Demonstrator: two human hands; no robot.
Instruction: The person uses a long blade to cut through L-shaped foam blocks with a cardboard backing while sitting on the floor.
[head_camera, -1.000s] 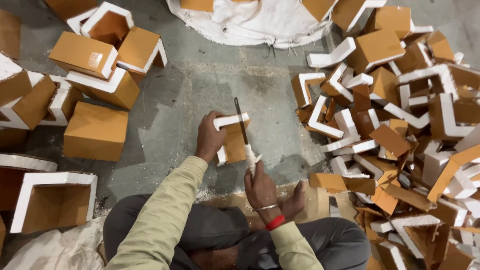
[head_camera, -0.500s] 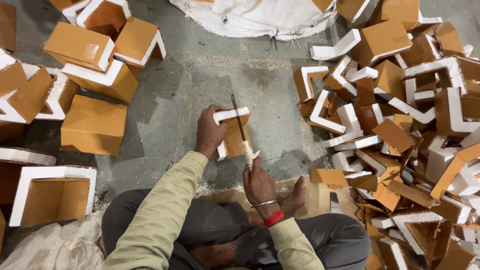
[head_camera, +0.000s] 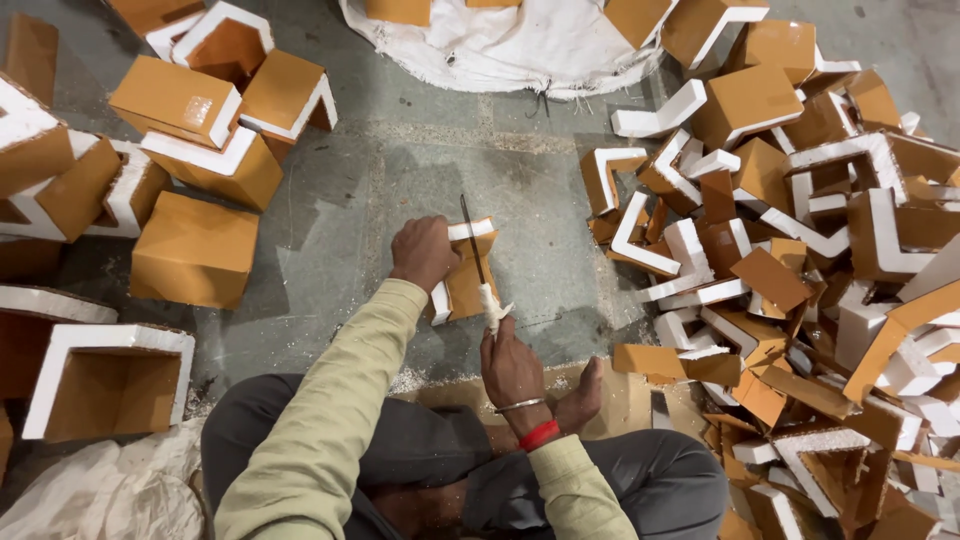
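Orange-faced foam with white cut edges everywhere across a grey stone floor (head_camera: 400, 180). At the centre, a small angled foam piece (head_camera: 468, 280), orange on its faces and white along its edges, standing on the floor just beyond the crossed legs. Left hand (head_camera: 423, 252) clamped over the piece's left side, fingers curled round it, grip fully closed on the foam. Right hand (head_camera: 511, 368) nearer, just right of centre, fist wrapped round the white-bound handle of a thin dark blade (head_camera: 472, 240); grip tight, blade pointing away and lying against the right face of the piece. Silver bangle and red band on the right wrist, pale green sleeves on both arms, dark grey trousers below. One bare foot (head_camera: 580, 398) beside the right hand, resting on a flat brown sheet. White crumbs scattered on the floor near the knees.

To the right, a dense heap of cut offcuts (head_camera: 800, 250), L-shaped and angled, orange and white mixed, reaching from far to near. To the left, larger closed blocks (head_camera: 195, 248) stacked loosely, with an open-sided box shape (head_camera: 110, 380) nearer. Far centre, a white cloth sack (head_camera: 510, 45) spread on the floor, a few orange pieces on it. Near left corner, another crumpled pale sack (head_camera: 90, 495).
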